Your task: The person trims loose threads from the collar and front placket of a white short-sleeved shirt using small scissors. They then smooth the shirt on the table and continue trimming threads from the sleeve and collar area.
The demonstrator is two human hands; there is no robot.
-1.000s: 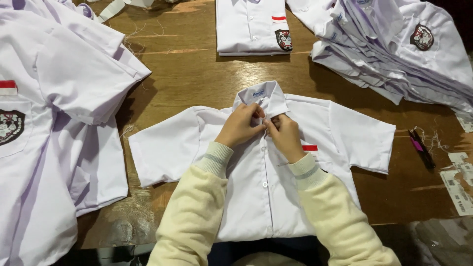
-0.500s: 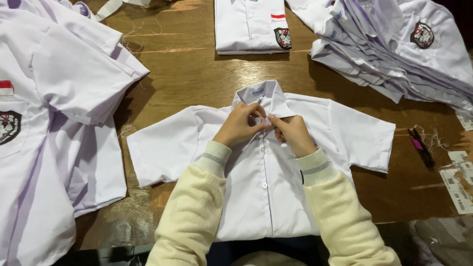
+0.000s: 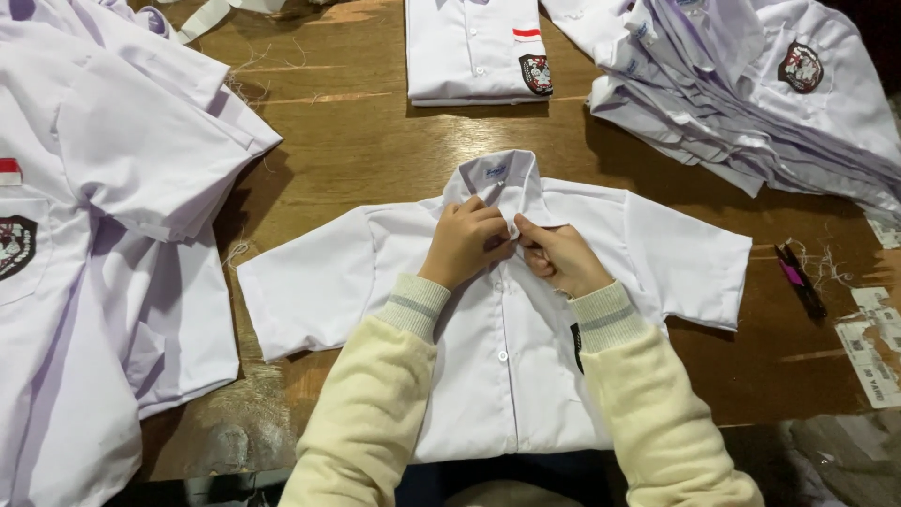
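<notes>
Head view looks straight down at your two hands meeting at the neck of a white short-sleeved shirt (image 3: 507, 310) that lies face up and spread flat on the wooden bench (image 3: 375, 150), right in front of you, its sleeves out to either side and its hem hanging over the near edge. Your left hand (image 3: 466, 242) is pinched closed on the shirt's front edge just under the collar (image 3: 497, 176), knuckles up, fingers curled in. Your right hand (image 3: 561, 255) meets it from the other side, thumb and forefinger nipped onto the same top part of the placket, so both grips are clenched on the shirt cloth and the two hands touch. Whether a button sits between the fingertips you cannot tell; they cover that spot. Lower on the placket, white buttons (image 3: 503, 356) show in a row. Cream knit cuffs cover both your wrists. To your left, a loose heap of white shirts (image 3: 103, 216) with a dark crest patch lies beside the spread shirt's sleeve. Beyond the collar sits a neatly folded shirt (image 3: 469, 52), and to the far right a slanted stack of shirts (image 3: 751, 94). Near your right sleeve, a small dark and pink tool (image 3: 801, 279) lies among loose threads, with paper tags (image 3: 868, 343) just beside it.
</notes>
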